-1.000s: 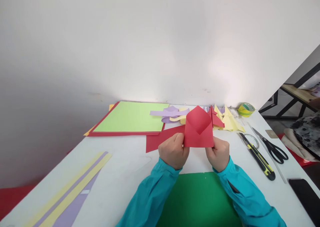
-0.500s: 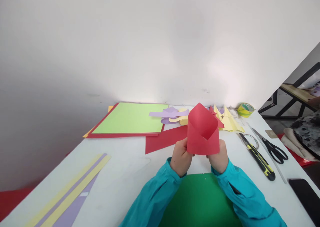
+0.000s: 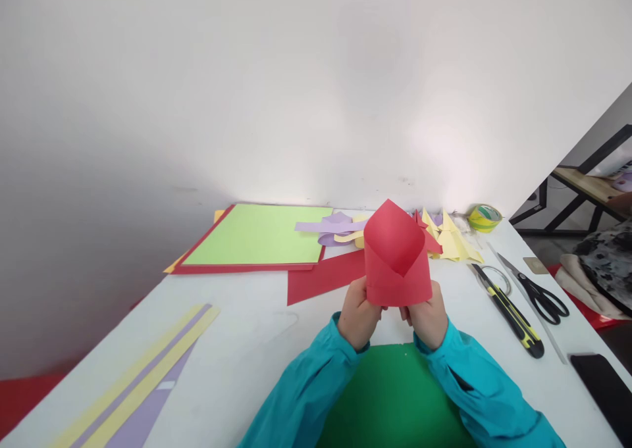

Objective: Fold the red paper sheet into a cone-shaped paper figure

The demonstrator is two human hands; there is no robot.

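Between my hands, raised above the table, is a red paper tube [image 3: 397, 287], bent round into a ring with a pointed peak at the back and a V-shaped dip in front. My left hand [image 3: 359, 313] grips its lower left side, and my right hand [image 3: 428, 313] grips the lower right. Fingers of both hands curl under the paper, so their tips are partly hidden. Below my forearms lies a green sheet [image 3: 390, 395]. Behind the tube, a flat red paper piece [image 3: 320, 275] rests on the table.
Stacked coloured sheets [image 3: 261, 234] lie at back left, paper strips [image 3: 148, 369] at front left. Rolled strips [image 3: 340, 227] and folded yellow shapes [image 3: 451, 237] sit along the wall. Rightward are yellow tape [image 3: 484, 218], scissors [image 3: 540, 297], a utility knife [image 3: 513, 316] and a black flat object [image 3: 602, 392].
The red paper tube has shifted slightly left and tipped a little, showing more of its inside. Both hands moved with it and kept their hold.
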